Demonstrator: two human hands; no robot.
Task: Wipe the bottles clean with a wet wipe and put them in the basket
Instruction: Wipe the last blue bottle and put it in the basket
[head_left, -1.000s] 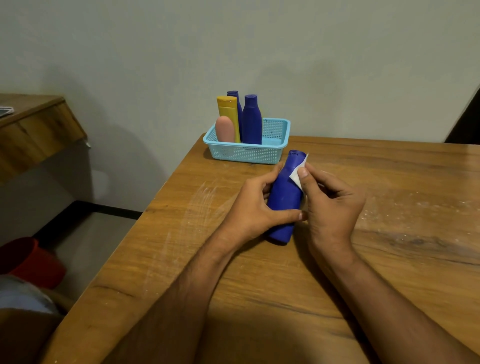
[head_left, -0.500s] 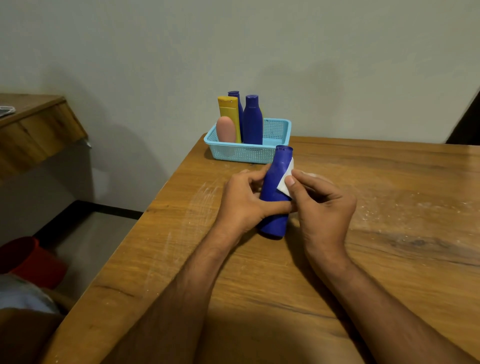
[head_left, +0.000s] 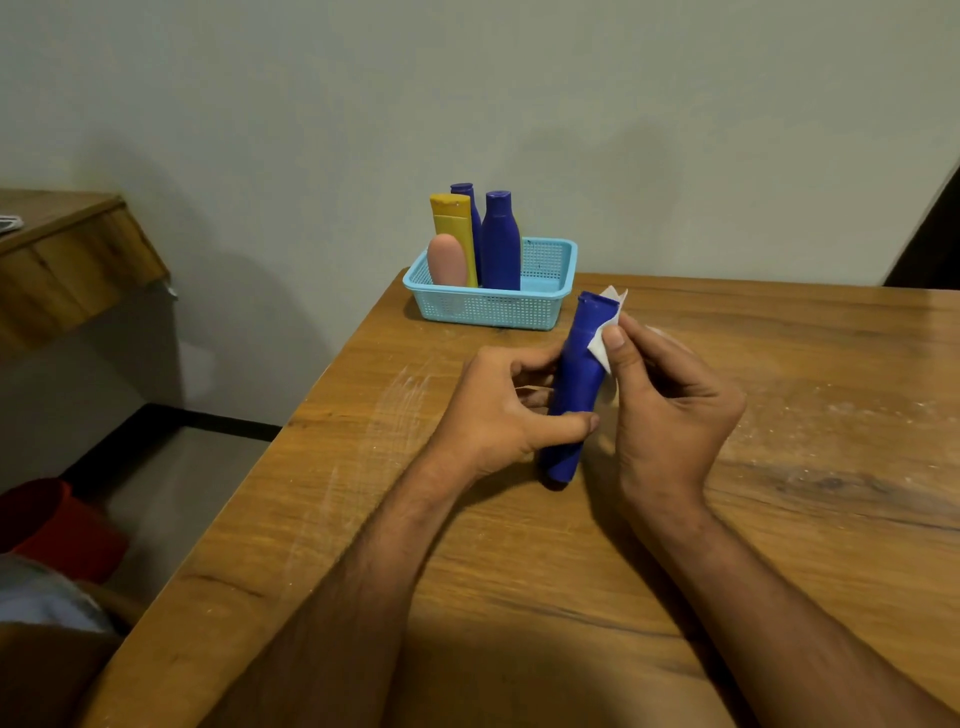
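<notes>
My left hand (head_left: 498, 415) grips the lower body of a blue bottle (head_left: 576, 384), which stands tilted on the wooden table (head_left: 779, 519). My right hand (head_left: 670, 405) pinches a white wet wipe (head_left: 605, 338) against the bottle's upper right side near the cap. Behind them a light-blue mesh basket (head_left: 545, 306) sits at the table's far left corner. It holds a yellow bottle (head_left: 453, 223), a pink bottle (head_left: 447, 260) and two blue bottles (head_left: 500, 239), all upright on its left side.
The table's left edge runs diagonally from the basket toward me. A wall stands close behind the basket. A wooden shelf (head_left: 67, 260) juts out at the left, and a red tub (head_left: 57, 525) sits on the floor below.
The bottle has tipped slightly more upright and shifted. My right hand has slid the wipe up toward the cap, so more of the wipe shows beside the bottle's top.
</notes>
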